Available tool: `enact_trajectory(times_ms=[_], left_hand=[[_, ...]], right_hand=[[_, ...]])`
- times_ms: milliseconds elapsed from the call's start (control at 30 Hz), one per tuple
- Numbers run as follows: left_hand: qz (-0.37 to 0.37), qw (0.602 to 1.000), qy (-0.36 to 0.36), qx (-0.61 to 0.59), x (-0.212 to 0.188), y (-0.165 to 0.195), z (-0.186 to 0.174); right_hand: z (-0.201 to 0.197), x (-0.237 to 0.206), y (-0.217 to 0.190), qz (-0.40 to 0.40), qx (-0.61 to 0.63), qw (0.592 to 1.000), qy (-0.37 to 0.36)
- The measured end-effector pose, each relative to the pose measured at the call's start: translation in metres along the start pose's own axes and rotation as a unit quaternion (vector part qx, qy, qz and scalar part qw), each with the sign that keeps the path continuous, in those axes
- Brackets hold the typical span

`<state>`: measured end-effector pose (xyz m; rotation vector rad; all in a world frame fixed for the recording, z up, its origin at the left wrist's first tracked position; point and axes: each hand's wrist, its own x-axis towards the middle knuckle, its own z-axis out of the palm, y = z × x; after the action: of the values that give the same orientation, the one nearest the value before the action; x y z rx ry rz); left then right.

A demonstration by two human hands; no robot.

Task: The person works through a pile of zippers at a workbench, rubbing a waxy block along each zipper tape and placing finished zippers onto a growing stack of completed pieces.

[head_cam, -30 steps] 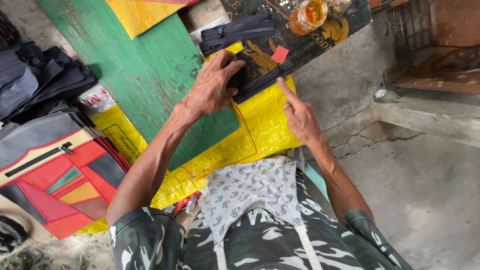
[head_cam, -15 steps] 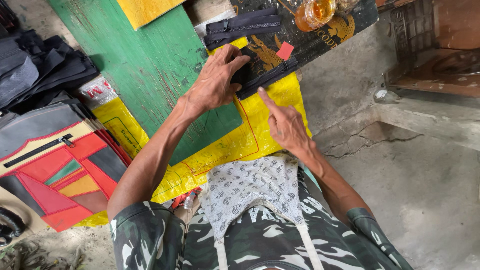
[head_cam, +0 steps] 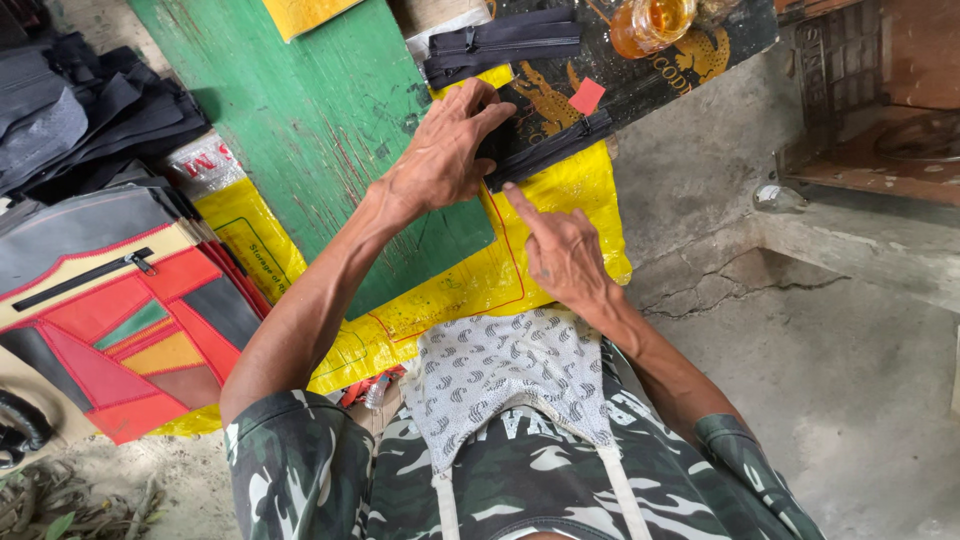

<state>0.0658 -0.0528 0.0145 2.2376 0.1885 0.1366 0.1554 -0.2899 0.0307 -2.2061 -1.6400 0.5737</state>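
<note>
My left hand point(head_cam: 445, 150) lies flat over a black zipper strip point(head_cam: 553, 145) and presses it against the dark printed sheet point(head_cam: 640, 70) at the edge of the green board point(head_cam: 330, 120). My right hand point(head_cam: 562, 250) rests on the yellow plastic sheet point(head_cam: 580, 195) just below, its forefinger stretched toward the zipper's near end. A small red tab point(head_cam: 587, 96) sits on the dark sheet beside the zipper. Folded black zipper pieces point(head_cam: 500, 42) lie above my left hand.
A glass of amber liquid point(head_cam: 648, 22) stands on the dark sheet at the top. Red, yellow and black patchwork bags point(head_cam: 110, 310) lie at the left, with black fabric point(head_cam: 80, 110) piled above them. Concrete floor point(head_cam: 850, 380) spreads to the right.
My right hand has slid down and left, from the yellow sheet's right side to just under the zipper. My left hand has stayed on the zipper.
</note>
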Motion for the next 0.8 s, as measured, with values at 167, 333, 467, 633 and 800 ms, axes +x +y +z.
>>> enact_trajectory(times_ms=[167,333,467,633,800], left_hand=[[-0.006,1.000,0.000,0.001,-0.002,0.001,0.001],[-0.005,1.000,-0.008,-0.001,0.001,-0.001,0.000],[0.007,1.000,0.001,-0.011,-0.002,-0.001,-0.001],[0.010,1.000,0.000,-0.007,-0.002,-0.001,0.000],[0.003,1.000,-0.004,-0.005,-0.001,-0.001,0.000]], right_hand=[[-0.012,0.002,0.016,0.089,0.010,0.995,0.052],[-0.002,0.001,0.010,0.045,-0.006,0.998,0.037],[0.009,0.003,-0.009,0.005,-0.027,1.000,-0.010],[0.003,0.003,-0.015,-0.013,-0.010,1.000,0.006],[0.003,0.003,-0.012,-0.003,-0.001,1.000,0.011]])
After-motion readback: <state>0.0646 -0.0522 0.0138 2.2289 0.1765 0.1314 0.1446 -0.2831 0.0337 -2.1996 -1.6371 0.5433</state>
